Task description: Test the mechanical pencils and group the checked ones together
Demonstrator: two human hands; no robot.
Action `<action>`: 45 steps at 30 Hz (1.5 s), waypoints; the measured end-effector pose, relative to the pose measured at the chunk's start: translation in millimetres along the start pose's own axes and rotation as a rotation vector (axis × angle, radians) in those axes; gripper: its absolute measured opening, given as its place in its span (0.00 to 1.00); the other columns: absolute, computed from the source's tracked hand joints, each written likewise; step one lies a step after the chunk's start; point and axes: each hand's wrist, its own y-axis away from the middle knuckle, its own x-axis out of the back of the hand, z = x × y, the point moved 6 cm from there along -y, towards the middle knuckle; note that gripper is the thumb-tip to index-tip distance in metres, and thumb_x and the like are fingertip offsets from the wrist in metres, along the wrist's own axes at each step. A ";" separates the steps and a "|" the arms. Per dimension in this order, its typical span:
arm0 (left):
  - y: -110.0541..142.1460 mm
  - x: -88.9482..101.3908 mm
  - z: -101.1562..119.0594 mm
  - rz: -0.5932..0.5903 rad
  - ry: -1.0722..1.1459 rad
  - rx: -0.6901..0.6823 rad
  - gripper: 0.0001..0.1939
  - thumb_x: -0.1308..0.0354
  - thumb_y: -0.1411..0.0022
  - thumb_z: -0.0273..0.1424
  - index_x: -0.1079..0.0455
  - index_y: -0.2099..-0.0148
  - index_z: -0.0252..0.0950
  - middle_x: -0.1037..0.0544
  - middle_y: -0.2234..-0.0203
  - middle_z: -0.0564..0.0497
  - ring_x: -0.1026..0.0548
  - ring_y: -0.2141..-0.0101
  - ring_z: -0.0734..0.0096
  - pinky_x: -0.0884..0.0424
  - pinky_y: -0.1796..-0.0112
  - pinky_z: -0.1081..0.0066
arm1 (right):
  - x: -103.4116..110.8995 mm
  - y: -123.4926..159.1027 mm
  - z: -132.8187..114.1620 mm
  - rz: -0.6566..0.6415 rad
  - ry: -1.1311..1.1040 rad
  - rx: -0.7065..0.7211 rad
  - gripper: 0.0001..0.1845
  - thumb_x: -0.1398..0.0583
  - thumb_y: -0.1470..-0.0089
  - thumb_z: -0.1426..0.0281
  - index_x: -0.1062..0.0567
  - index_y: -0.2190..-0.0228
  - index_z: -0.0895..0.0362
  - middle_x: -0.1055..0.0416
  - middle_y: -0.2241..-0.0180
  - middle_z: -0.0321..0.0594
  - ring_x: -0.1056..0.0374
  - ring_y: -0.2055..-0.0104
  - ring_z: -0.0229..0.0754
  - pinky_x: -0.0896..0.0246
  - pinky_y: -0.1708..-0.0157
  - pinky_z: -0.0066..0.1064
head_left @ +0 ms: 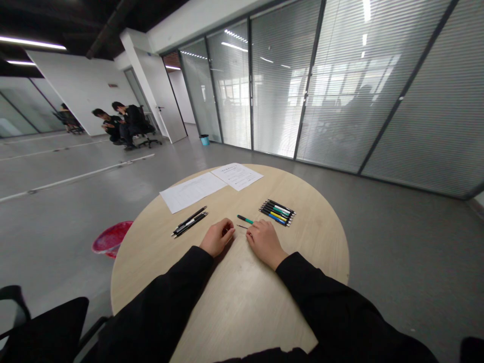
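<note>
Both my hands rest on a round light-wood table (242, 297). My left hand (217, 237) is curled shut, its fingertips pinched on something too small to make out. My right hand (264, 242) is also closed; a thin dark refill (242, 226) sticks out from its fingers toward the left hand. A green pen part (245, 219) lies just beyond the hands. A row of several coloured pens (277, 212) lies to the right of it. Two black pens (189, 222) lie to the left.
Two white paper sheets (193, 191) (237, 176) lie at the table's far side. A red basin (112, 238) sits on the floor at left. A black chair (41, 322) is at lower left. People sit far back left; glass partitions run along the right.
</note>
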 end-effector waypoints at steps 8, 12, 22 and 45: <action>-0.7 -10.0 2.9 -0.054 -0.277 -0.136 0.05 0.48 0.40 0.28 0.31 0.64 0.37 0.27 0.70 0.48 0.29 0.67 0.64 0.34 0.64 0.66 | -4.0 -0.8 -1.5 -0.072 0.119 0.022 0.12 0.44 0.37 0.71 0.22 0.68 0.59 0.27 0.65 0.47 0.38 0.56 0.47 0.50 0.56 0.39; -0.8 -12.9 0.5 -0.080 -0.265 -0.130 0.06 0.49 0.42 0.25 0.31 0.63 0.36 0.27 0.68 0.47 0.29 0.66 0.63 0.33 0.63 0.66 | -6.0 -1.2 -1.4 -0.084 0.125 0.025 0.12 0.44 0.37 0.70 0.21 0.68 0.58 0.27 0.65 0.48 0.38 0.56 0.47 0.50 0.56 0.38; -0.1 -11.9 -0.1 -0.079 -0.245 -0.102 0.09 0.49 0.42 0.25 0.32 0.59 0.36 0.28 0.69 0.49 0.29 0.68 0.65 0.33 0.63 0.66 | -6.1 0.3 -0.7 -0.074 0.130 0.037 0.11 0.43 0.38 0.71 0.21 0.68 0.58 0.27 0.65 0.47 0.37 0.57 0.47 0.49 0.57 0.38; 0.3 -11.5 -5.2 -0.086 -0.228 -0.118 0.11 0.47 0.43 0.26 0.33 0.56 0.36 0.29 0.69 0.49 0.30 0.68 0.65 0.33 0.63 0.66 | 2.9 0.6 7.4 -0.003 0.073 -0.017 0.10 0.44 0.40 0.71 0.23 0.68 0.59 0.28 0.65 0.47 0.38 0.57 0.48 0.49 0.55 0.38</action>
